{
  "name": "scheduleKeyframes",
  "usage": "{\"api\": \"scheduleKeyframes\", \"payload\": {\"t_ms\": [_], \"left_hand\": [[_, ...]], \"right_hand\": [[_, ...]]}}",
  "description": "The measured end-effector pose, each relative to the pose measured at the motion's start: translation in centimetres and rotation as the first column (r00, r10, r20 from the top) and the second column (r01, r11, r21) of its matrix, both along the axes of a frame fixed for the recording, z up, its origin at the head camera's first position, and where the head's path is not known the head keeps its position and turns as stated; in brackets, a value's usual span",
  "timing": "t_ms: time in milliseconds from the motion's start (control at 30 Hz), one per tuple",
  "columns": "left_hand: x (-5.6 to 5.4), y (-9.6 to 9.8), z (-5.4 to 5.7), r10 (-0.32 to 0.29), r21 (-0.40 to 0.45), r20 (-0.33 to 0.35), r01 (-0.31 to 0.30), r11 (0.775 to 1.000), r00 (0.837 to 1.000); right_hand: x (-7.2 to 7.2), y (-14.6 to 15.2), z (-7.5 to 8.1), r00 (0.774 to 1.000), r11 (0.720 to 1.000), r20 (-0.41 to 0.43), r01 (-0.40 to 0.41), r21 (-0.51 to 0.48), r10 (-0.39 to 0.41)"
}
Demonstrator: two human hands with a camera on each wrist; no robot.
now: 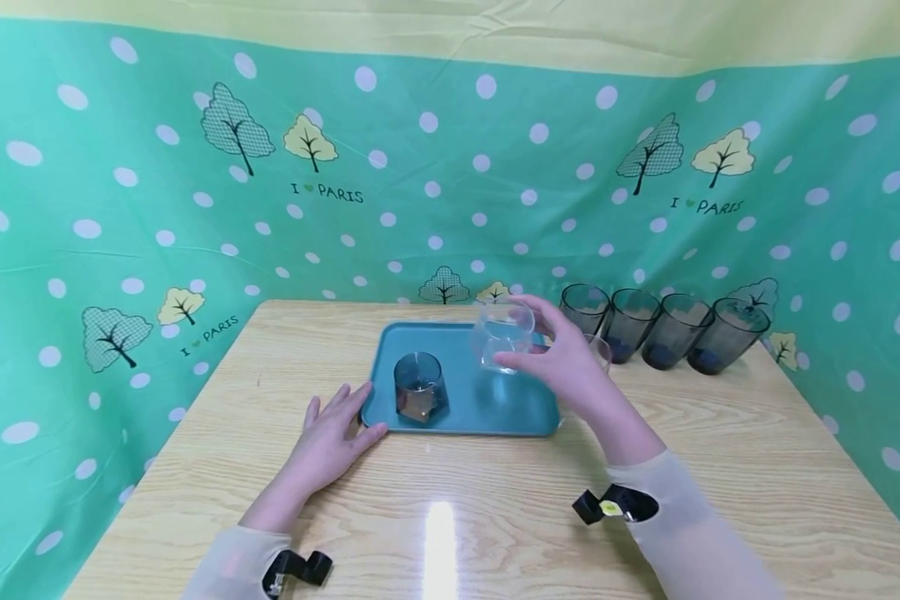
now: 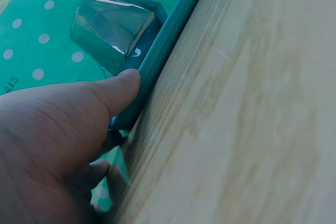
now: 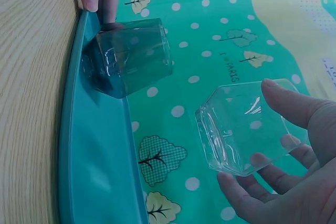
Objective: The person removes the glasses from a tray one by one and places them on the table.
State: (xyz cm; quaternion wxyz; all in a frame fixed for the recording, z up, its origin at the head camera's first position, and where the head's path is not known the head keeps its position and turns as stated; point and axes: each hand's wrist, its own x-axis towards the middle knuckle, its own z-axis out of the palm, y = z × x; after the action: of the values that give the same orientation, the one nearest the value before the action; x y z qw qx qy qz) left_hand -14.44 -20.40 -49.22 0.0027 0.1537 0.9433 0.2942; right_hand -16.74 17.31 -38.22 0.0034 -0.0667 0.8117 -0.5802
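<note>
My right hand (image 1: 562, 358) grips a clear glass (image 1: 501, 335) with thumb and fingers on opposite sides, in the air over the right half of a blue tray (image 1: 480, 410). In the right wrist view this clear glass (image 3: 241, 129) has an angular, faceted base and looks empty. A smoky dark glass (image 1: 418, 387) stands upright on the tray's left half. My left hand (image 1: 332, 442) rests at the tray's front left corner, fingers extended. Its thumb touches the tray rim (image 2: 173, 35) in the left wrist view.
Several tall smoky glasses (image 1: 675, 333) stand in a row at the back right of the wooden table (image 1: 390, 517). Another clear glass (image 1: 600, 352) is beside the tray's right end, partly hidden by my right hand. A green dotted curtain (image 1: 450, 208) hangs behind.
</note>
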Motion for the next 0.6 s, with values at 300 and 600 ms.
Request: {"api": "scheduleKeyframes", "payload": {"t_ms": [300, 600], "left_hand": [[0.0, 0.1, 0.2, -0.004, -0.002, 0.001, 0.004, 1.000, 1.000], [0.0, 0.2, 0.4, -0.003, 0.005, -0.006, 0.003, 1.000, 1.000]], "right_hand": [[2.3, 3.1, 1.2, 0.997, 0.997, 0.030, 0.065, 0.033, -0.066], [4.2, 5.9, 1.6, 0.998, 0.998, -0.008, 0.057, 0.012, -0.057]]}}
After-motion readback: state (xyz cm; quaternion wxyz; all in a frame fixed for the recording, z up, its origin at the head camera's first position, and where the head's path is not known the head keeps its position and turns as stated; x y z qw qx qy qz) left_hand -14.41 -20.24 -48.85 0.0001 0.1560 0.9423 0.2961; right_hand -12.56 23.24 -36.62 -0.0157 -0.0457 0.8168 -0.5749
